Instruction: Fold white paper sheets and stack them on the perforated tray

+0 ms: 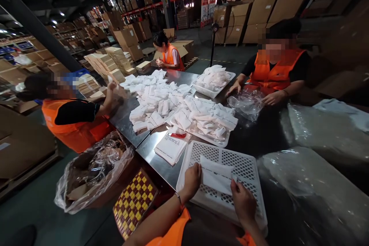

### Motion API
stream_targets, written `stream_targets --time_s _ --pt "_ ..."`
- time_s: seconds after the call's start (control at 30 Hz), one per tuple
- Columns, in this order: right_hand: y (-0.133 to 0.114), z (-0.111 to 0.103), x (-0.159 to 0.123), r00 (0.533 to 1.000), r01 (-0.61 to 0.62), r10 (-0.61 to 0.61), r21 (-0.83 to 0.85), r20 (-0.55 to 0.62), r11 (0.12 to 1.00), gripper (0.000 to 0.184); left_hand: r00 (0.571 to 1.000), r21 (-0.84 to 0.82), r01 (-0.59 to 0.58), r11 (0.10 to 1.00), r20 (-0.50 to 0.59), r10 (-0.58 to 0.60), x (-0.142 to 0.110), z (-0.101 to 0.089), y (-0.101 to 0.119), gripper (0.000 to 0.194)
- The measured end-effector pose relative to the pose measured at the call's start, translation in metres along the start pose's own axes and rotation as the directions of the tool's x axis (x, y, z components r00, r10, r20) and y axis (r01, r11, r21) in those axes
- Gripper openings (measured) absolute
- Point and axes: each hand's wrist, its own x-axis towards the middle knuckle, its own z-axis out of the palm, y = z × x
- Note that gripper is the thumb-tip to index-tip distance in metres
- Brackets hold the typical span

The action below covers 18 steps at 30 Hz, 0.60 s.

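Observation:
A flat white pouch [216,173] with a line of dark print is stretched between my two hands. My left hand [192,178] is closed at its left end, and my right hand [243,200] pinches its right end. Under the pouch lies a white plastic basket [255,173] with a lattice bottom. Just beyond the basket's left corner, a stack of printed white bags [170,149] rests on the metal table, with a red-handled tool [177,135] on top. Farther on, white wrapped packets [201,113] are heaped, some in a white tray [223,143].
Co-workers in orange vests sit at the left [77,119], far end [173,55] and right [271,69]. Clear plastic bags [314,177] cover my right side. A plastic-lined carton [95,177] and a yellow-and-brown woven seat [135,203] stand at my left. Another loaded tray [215,80] sits farther back.

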Motion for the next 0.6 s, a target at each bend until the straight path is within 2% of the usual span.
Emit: stream_targets --time_s 0.1,0.17,0.23,0.3,0.33,0.4,0.47,0.53,0.6 --pt "-0.004 -0.005 0.007 0.999 -0.040 0.040 0.043 0.007 0.998 0.062 1.000 0.042 -0.020 0.999 -0.017 0.021 0.001 -0.005 0.001 0.026" --pt "-0.013 -0.009 0.013 0.996 0.055 -0.052 0.033 -0.069 0.998 0.048 0.986 0.102 -0.131 0.986 -0.091 0.141 0.000 -0.007 0.004 0.025" --pt "-0.026 -0.009 0.019 0.961 0.257 -0.259 -0.029 -0.094 0.966 0.035 0.922 0.204 -0.329 0.922 -0.141 0.360 -0.001 -0.005 0.009 0.034" --pt "-0.039 -0.004 0.021 0.893 0.443 -0.448 -0.083 -0.053 0.893 0.036 0.829 0.300 -0.505 0.810 -0.093 0.551 -0.001 0.000 0.014 0.034" --pt "-0.045 0.001 0.020 0.865 0.495 -0.500 -0.100 -0.034 0.863 0.039 0.792 0.337 -0.563 0.754 -0.040 0.609 0.000 0.004 0.015 0.030" --pt "-0.051 0.012 0.016 0.843 0.531 -0.538 -0.123 -0.028 0.838 0.041 0.742 0.398 -0.634 0.664 0.067 0.667 0.002 0.012 0.016 0.026" --pt "-0.051 0.022 0.010 0.846 0.525 -0.533 -0.136 -0.031 0.840 0.042 0.705 0.449 -0.670 0.591 0.135 0.696 0.003 0.019 0.013 0.029" --pt "-0.048 0.028 0.006 0.852 0.517 -0.523 -0.126 -0.015 0.846 0.045 0.679 0.481 -0.685 0.547 0.148 0.719 0.002 0.023 0.010 0.036" --pt "-0.045 0.027 0.004 0.854 0.518 -0.521 -0.090 -0.007 0.850 0.048 0.679 0.470 -0.684 0.557 0.130 0.723 -0.002 0.023 0.009 0.039"
